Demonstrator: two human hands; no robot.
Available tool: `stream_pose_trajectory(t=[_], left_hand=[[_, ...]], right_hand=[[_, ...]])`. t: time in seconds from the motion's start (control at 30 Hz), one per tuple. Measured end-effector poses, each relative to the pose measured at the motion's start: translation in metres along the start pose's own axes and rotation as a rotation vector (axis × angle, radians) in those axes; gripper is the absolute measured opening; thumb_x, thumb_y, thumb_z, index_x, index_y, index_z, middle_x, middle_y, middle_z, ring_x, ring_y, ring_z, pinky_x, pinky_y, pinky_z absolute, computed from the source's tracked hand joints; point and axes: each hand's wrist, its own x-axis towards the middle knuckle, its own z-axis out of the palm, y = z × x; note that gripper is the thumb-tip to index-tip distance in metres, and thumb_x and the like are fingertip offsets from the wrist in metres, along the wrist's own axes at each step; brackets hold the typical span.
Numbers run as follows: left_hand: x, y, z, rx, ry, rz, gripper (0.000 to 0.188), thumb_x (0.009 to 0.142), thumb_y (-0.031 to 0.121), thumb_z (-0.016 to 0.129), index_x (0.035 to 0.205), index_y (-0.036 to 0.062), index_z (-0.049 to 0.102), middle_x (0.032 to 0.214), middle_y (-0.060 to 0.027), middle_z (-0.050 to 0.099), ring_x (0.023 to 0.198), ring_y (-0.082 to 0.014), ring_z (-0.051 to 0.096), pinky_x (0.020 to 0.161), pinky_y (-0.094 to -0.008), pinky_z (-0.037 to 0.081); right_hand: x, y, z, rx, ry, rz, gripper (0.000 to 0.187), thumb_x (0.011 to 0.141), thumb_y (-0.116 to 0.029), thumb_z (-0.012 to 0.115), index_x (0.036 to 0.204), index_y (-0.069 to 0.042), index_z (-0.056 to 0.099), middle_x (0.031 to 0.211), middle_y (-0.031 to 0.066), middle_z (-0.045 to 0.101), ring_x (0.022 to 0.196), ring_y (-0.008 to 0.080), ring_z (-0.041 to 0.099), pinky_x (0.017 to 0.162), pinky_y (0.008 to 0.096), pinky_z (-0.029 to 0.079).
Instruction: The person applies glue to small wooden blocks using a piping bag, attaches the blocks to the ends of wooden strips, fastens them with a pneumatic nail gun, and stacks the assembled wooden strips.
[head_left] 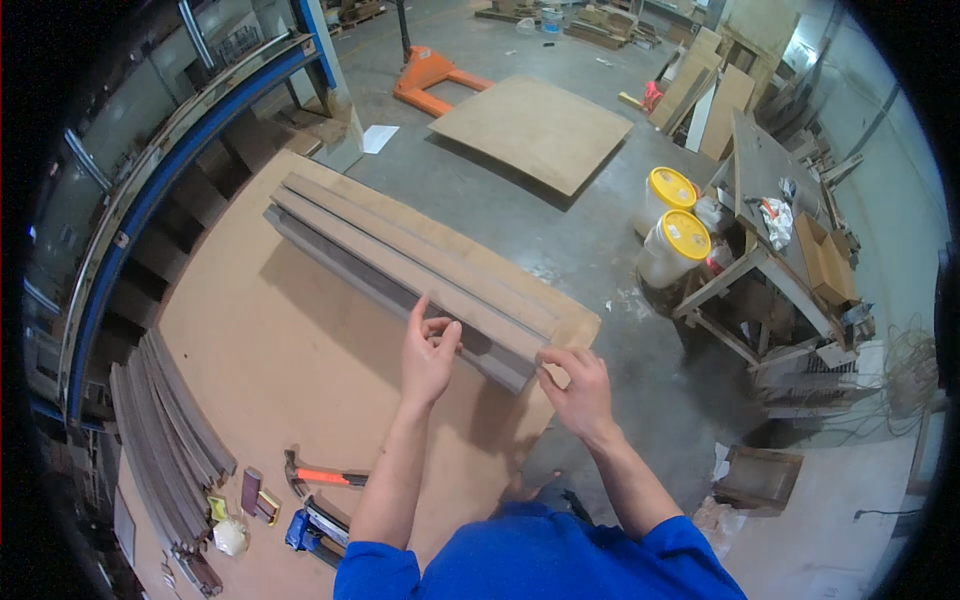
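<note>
Our left hand (429, 362), thumb and forefinger apart, was at the near edge of the long grey-brown boards (400, 258) on the counter (330, 400), while our right hand (582, 392), its hold unclear, was at their end, presumably for steadying.

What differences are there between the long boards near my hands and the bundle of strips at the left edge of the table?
The boards show light brown tops, while the bundle of strips looks greyer brown. The boards lie along the far edge of the table, near your left hand and right hand; the bundle lies apart from both hands. Both are long and narrow.
</note>
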Motion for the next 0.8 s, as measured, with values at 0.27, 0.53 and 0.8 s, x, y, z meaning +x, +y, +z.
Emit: stream_pose_trajectory(t=[0.27,0.53,0.8], left_hand=[[-0.062,-0.001,0.024,0.586,0.115,0.336,0.065,0.092,0.022,0.075,0.149,0.0074,0.049,0.146,-0.0196,0.049,0.134,-0.0313,0.050,0.101,-0.0437,0.049],[-0.084,-0.012,0.110,0.880,0.226,0.310,0.081,0.085,0.038,0.082,0.151,0.0066,0.046,0.160,-0.0277,0.032,0.149,-0.0427,0.033,0.120,-0.0530,0.032],[-0.073,-0.039,0.125,0.886,0.394,0.269,0.083,0.085,0.039,0.082,0.152,0.0069,0.044,0.153,-0.0237,0.048,0.148,-0.0447,0.034,0.121,-0.0523,0.032]], right_hand=[[0.010,0.042,-0.005,0.449,0.030,0.266,0.038,0.086,-0.010,0.070,0.124,-0.009,0.069,0.112,0.0110,0.073,0.108,0.0259,0.068,0.095,0.0403,0.052],[0.056,0.085,0.009,0.536,-0.344,0.019,0.057,0.088,-0.007,0.064,0.145,-0.009,0.058,0.131,0.0188,0.068,0.118,0.0302,0.067,0.098,0.0401,0.054],[0.072,0.114,0.000,0.636,-0.554,-0.032,0.055,0.092,-0.009,0.065,0.146,-0.006,0.055,0.134,0.0185,0.068,0.122,0.0291,0.067,0.098,0.0377,0.054]])
